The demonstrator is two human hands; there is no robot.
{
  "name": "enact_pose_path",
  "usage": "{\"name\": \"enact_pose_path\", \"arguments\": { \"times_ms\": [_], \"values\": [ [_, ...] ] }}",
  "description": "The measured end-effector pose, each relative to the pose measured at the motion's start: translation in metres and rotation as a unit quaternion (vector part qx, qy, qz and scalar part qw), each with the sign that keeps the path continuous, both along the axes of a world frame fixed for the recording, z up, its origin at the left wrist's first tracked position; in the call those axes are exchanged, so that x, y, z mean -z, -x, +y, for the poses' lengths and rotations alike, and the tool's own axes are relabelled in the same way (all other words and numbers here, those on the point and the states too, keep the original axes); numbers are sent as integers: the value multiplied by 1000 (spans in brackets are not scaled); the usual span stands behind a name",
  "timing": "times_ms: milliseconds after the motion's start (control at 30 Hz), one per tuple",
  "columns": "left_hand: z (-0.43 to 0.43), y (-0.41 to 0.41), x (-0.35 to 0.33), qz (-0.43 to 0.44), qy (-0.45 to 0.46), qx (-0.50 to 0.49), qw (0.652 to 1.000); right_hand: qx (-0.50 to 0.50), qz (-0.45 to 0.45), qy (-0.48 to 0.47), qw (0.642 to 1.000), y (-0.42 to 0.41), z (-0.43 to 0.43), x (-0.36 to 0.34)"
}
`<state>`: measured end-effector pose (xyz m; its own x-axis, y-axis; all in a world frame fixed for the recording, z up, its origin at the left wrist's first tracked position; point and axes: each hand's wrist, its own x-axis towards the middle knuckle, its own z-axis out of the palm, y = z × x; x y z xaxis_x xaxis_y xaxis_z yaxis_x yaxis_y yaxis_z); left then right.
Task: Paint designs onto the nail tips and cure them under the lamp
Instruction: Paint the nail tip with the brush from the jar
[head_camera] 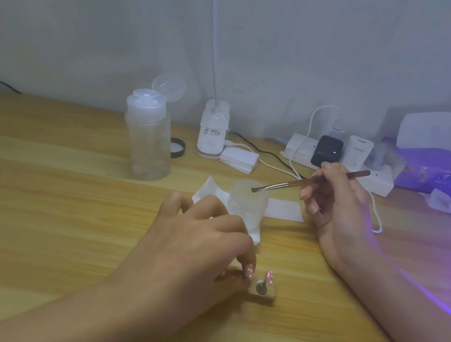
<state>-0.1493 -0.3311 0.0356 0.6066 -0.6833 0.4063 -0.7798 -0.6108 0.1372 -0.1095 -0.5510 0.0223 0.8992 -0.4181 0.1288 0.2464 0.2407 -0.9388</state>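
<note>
1. Head view, the task's thing: a small pink nail tip [269,276] is seen mounted on a little stand [261,289]; the stand is set on the wooden table [36,200], toward the near side, just beside the left hand's fingertips.
2. Handling, as judged: the nail tip is taken to be very light, thin and stiff, with a slick face that could be smeared if the paint is wet; hold is best taken low on the stand, never on the painted surface; the stand looks light enough to be tipped by a careless nudge.
3. The brush [305,182] is judged slender, light and rigid, with a soft bristle end; it is best held along the handle, as a pen is.
4. Left hand [198,243]: it is laid palm down over the table, fingers curled toward the stand; whether the stand is pinched or merely touched cannot be told, the contact being blurred and partly hidden.
5. Right hand [338,215]: the brush is gripped between thumb and fingers; its bristles are held at the top of a small frosted jar [247,204]; whether they touch it cannot be told.
6. Surroundings: white wipes [210,192] are spread by the jar; a clear pump bottle [148,138] is stood further left; the lamp [448,138] at the far right is lit, violet light being cast over the table; it is well apart from the nail tip.
</note>
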Motion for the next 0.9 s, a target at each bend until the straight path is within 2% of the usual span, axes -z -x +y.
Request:
{"name": "enact_pose_path", "arguments": {
  "times_ms": [200,267,367,467,533,633,733,900],
  "values": [
    [-2,5,2,-146,-1,27,989,-2,-2,0,1000,0,-1,0],
    [-1,7,-3,-149,35,43,987,-2,-5,-5,1000,0,-2,1],
    [7,2,-26,-48,146,77,985,3,-28,13,1000,1,-2,2],
    [16,-21,-44,73,244,100,962,10,-78,75,994,2,0,1],
    [18,-42,-42,171,304,83,934,6,-109,132,985,4,4,1],
    [15,-70,-24,305,388,32,869,-18,-149,206,967,7,9,3],
    [7,-85,-7,340,445,11,828,-42,-184,265,946,9,12,5],
    [1,-88,12,337,488,17,805,-49,-196,318,926,6,19,5]
  ]
}}
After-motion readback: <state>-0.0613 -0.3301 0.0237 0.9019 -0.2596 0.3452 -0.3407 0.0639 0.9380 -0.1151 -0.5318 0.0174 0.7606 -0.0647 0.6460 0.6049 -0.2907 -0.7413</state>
